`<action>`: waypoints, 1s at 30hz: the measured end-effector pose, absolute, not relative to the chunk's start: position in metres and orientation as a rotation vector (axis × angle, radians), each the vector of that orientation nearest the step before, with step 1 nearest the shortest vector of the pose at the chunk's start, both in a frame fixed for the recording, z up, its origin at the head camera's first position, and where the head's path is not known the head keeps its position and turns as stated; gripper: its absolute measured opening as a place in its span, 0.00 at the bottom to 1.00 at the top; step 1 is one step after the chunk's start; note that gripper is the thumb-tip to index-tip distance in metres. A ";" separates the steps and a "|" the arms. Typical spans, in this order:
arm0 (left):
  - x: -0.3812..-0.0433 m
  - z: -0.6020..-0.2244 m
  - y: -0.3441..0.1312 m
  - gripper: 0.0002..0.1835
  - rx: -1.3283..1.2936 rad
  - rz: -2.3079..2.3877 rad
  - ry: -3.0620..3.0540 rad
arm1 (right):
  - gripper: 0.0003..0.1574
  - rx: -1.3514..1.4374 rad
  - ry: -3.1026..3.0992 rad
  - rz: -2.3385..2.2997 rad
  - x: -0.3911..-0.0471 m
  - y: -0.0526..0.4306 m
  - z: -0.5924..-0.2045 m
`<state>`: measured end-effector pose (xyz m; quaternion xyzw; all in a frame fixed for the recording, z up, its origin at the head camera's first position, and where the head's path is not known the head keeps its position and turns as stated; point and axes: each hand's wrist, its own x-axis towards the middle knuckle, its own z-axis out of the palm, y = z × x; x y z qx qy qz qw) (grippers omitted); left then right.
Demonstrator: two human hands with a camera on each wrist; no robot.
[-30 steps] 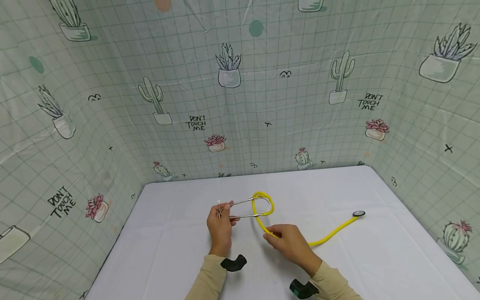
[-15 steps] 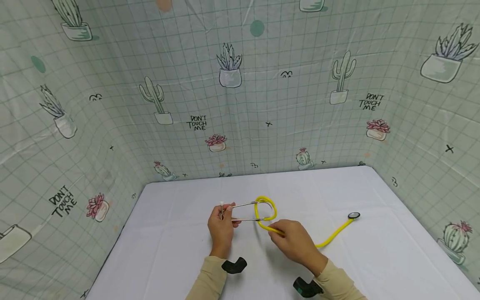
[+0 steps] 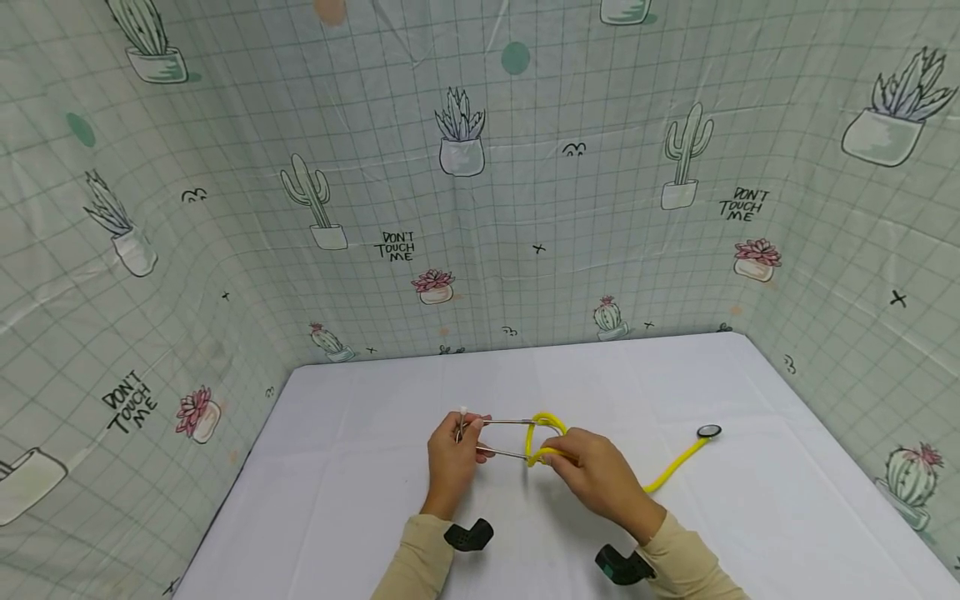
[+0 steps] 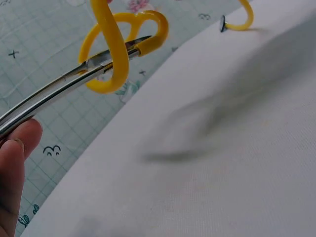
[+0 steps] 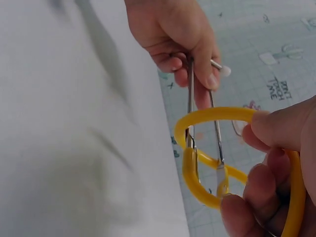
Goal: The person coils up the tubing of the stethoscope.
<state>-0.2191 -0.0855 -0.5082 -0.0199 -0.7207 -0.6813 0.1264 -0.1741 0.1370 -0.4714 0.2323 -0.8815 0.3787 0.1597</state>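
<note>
A stethoscope with yellow tubing (image 3: 551, 417) and two metal ear tubes (image 3: 506, 422) is held above the table by both hands. My left hand (image 3: 452, 458) grips the ear tubes near the earpieces; one white ear tip (image 5: 225, 71) sticks out past the thumb in the right wrist view. With thumb and fingers my right hand (image 3: 600, 471) pinches the yellow tubing, which loops around the ear tubes near their joint. From the right hand the tubing runs on to the round chest piece (image 3: 708, 431), lying at the right of the table. Part of the tubing is hidden behind the right hand.
A white cloth covers the table (image 3: 360, 500). Behind and at the sides hangs a grid-patterned curtain (image 3: 517, 200) printed with cactus pots. Dark wrist-worn devices (image 3: 468, 536) sit at both cuffs.
Both hands have moved right. The right hand has brought the tubing up and closer across the ear tubes, and the loop has drawn smaller. The chest piece has shifted slightly left.
</note>
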 end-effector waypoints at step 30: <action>-0.205 -0.509 -0.084 0.07 -0.300 -2.033 -2.256 | 0.14 0.811 -2.470 0.902 -0.194 0.155 -0.460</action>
